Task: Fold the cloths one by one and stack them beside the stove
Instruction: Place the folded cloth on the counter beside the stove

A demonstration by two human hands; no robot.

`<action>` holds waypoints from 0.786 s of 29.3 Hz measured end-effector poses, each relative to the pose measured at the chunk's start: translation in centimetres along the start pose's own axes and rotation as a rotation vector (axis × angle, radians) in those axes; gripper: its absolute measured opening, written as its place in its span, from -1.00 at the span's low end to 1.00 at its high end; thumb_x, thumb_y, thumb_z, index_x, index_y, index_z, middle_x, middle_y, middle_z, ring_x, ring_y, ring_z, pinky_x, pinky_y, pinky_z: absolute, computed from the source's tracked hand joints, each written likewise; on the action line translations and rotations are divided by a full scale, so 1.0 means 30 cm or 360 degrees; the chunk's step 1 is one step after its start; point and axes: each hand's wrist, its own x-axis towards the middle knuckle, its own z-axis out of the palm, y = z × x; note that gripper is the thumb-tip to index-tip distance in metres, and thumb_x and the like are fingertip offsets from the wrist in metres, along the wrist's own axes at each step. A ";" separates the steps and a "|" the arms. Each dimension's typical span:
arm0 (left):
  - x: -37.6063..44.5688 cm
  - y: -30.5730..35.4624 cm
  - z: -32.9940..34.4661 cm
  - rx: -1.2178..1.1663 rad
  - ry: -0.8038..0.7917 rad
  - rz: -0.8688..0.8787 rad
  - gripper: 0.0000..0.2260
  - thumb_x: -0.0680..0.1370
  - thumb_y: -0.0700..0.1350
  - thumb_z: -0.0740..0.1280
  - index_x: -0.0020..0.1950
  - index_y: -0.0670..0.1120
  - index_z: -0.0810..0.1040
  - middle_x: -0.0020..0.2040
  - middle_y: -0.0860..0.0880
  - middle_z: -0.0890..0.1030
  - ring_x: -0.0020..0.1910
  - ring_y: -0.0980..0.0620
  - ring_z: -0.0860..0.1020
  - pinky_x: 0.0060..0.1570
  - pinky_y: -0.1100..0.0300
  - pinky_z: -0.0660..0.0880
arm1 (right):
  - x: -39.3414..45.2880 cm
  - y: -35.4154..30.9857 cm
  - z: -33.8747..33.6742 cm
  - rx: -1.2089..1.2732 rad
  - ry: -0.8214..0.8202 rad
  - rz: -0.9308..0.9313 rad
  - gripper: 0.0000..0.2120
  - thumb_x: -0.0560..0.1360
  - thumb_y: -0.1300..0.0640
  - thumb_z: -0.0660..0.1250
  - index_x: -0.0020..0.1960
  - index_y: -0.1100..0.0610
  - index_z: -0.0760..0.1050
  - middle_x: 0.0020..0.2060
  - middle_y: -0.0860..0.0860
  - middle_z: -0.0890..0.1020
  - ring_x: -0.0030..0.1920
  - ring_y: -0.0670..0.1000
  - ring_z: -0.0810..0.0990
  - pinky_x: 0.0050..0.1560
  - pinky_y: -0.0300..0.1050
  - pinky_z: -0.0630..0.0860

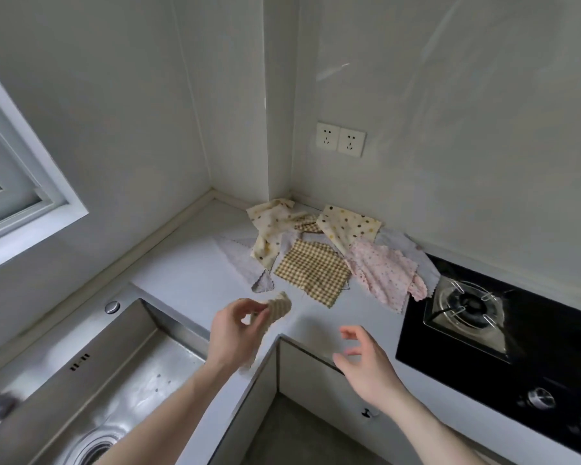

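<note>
Several cloths lie in a loose heap in the counter's far corner: a brown checked cloth [314, 271] in front, a pink dotted cloth [384, 275] reaching the stove's edge, two cream dotted cloths [348, 226] [270, 229] behind, and grey cloths [240, 260] underneath. My left hand [233, 333] is raised above the counter and pinches a small tan striped cloth [275, 310], which hangs down behind the palm. My right hand [366, 362] hovers above the counter's front edge, fingers loosely curved, holding nothing.
The black glass stove [534, 357] with a burner [468, 305] fills the right. A steel sink [114, 374] sits at the lower left. Bare white counter [188, 273] lies between sink and cloth heap. Two wall sockets [341, 139] are above the heap.
</note>
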 end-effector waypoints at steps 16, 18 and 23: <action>-0.275 0.318 -0.112 0.0096 -0.0879 0.0415 -0.88 0.52 -0.10 0.40 -0.12 0.12 0.67 -0.20 0.23 0.65 -0.29 0.20 0.58 -0.22 0.26 0.53 | -0.197 -0.102 -0.077 0.0019 0.0121 -0.0391 -0.94 0.54 0.01 0.45 -0.11 -0.09 0.67 -0.18 -0.24 0.71 -0.10 -0.19 0.65 -0.07 -0.30 0.50; -0.269 0.321 -0.092 0.0187 -0.0881 0.0442 -0.95 0.49 0.04 0.42 -0.13 0.12 0.67 -0.18 0.20 0.67 -0.21 0.17 0.62 -0.14 0.14 0.59 | -0.227 -0.100 -0.111 0.0002 0.0114 -0.0366 -0.91 0.54 0.00 0.45 -0.14 -0.08 0.66 -0.21 -0.22 0.70 -0.16 -0.17 0.65 -0.17 -0.33 0.49; -0.273 0.313 0.021 0.0694 -0.0722 0.0531 -0.65 0.37 0.26 0.47 -0.32 0.07 0.43 -0.30 0.10 0.60 -0.26 0.10 0.55 -0.28 0.11 0.49 | -0.245 -0.064 -0.157 -0.0134 0.0120 -0.0317 -0.89 0.54 0.01 0.35 -0.16 -0.04 0.55 -0.24 -0.15 0.66 -0.24 -0.12 0.60 -0.20 -0.15 0.49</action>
